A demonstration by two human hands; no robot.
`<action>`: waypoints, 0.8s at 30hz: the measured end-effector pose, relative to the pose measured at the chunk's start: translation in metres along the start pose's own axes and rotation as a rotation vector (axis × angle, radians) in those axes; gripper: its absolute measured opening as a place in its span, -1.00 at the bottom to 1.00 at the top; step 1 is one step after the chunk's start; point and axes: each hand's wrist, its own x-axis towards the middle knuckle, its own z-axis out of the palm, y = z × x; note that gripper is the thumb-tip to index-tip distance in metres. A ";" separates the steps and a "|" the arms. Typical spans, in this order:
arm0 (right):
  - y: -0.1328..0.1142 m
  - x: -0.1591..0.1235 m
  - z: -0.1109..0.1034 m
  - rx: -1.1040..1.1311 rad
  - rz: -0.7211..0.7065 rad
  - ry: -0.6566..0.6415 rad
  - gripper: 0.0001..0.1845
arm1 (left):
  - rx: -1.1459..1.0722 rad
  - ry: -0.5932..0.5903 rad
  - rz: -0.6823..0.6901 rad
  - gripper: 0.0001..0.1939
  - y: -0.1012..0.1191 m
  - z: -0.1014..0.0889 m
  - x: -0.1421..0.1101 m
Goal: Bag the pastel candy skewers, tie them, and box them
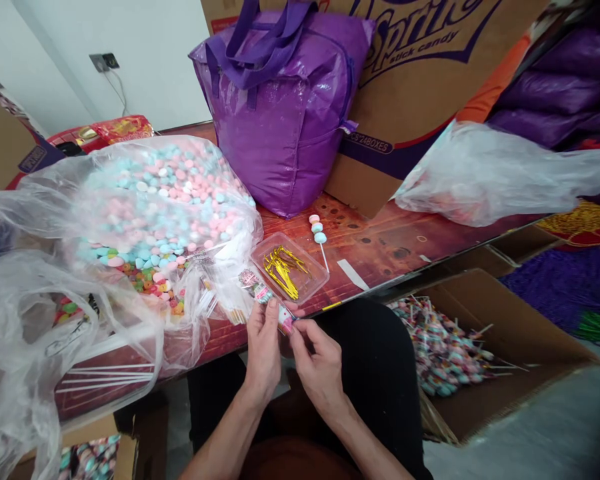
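Observation:
My left hand point(264, 350) is closed around a small printed plastic wrapper point(284, 316), held just off the table's front edge. The fingertips of my right hand point(316, 363) pinch its near end; whether candy is inside I cannot make out. Right beyond my hands, a clear plastic tray point(323, 272) holds gold twist ties point(283, 272). More printed wrappers point(254, 283) lie to the left of that tray. Behind it, to the right, a stick with pink, white and blue candies point(316, 229) rests on the table.
A large clear bag of pastel candies point(165, 193) covers the table's left side, near white sticks point(107, 377). At the back stand a purple bag point(285, 113) and a cardboard box point(395, 120). An open carton of candy sticks point(440, 347) sits low on the right.

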 end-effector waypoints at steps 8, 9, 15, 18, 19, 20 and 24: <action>-0.006 -0.004 -0.017 0.017 0.074 -0.221 -0.74 | -0.110 0.025 0.017 -0.67 0.018 -0.006 0.011; -0.005 -0.006 -0.018 0.017 0.095 -0.233 -0.72 | -0.099 0.019 0.010 -0.66 0.017 -0.007 0.011; -0.009 -0.003 -0.012 0.077 0.111 -0.196 -0.71 | -0.085 0.044 0.005 -0.64 0.008 -0.004 0.002; -0.011 -0.001 -0.006 0.100 0.107 -0.188 -0.70 | -0.080 0.056 0.009 -0.62 0.010 -0.006 0.002; -0.010 -0.001 -0.005 0.106 0.114 -0.188 -0.70 | -0.073 0.046 0.007 -0.62 0.011 -0.007 0.002; -0.009 -0.002 -0.003 0.115 0.129 -0.192 -0.70 | -0.068 0.032 0.004 -0.62 0.011 -0.009 0.003; -0.005 -0.006 -0.001 0.179 0.232 -0.226 -0.69 | -0.039 -0.034 0.006 -0.69 0.007 -0.017 0.003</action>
